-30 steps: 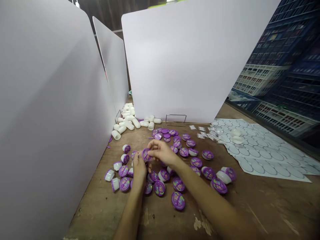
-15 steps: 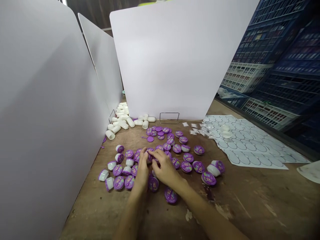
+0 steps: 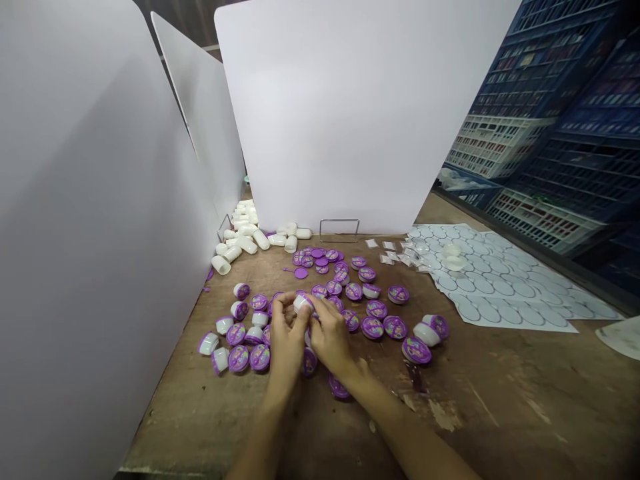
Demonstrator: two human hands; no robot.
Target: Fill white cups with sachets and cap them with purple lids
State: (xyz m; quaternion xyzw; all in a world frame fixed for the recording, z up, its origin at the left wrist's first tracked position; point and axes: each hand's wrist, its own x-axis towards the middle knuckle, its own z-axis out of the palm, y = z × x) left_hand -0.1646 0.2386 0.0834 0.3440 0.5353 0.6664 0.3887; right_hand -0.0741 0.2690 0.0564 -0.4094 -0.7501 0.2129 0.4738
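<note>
Between my two hands is a small white tub with a purple lid [image 3: 302,304], tipped so that its white side faces me. My left hand [image 3: 289,331] is closed around its left side, with the thumb against the white wall. The fingers of my right hand [image 3: 327,333] are closed at its right edge; part of that grip is hidden. Many similar lidded tubs [image 3: 373,327] lie around my hands, some upright with a printed purple top, others on their sides [image 3: 209,343].
White cylindrical cups [image 3: 246,245] are heaped at the back left. Loose purple lids [image 3: 301,273], small clear packets [image 3: 390,257] and sheets of oval stickers [image 3: 490,280] lie farther back. White partitions [image 3: 360,120] stand left and behind; stacked crates [image 3: 505,143] rise at the right.
The tub between my hands has been tilted, so its white side now shows. My left hand has turned, bringing its thumb onto the tub. The camera view has shifted slightly.
</note>
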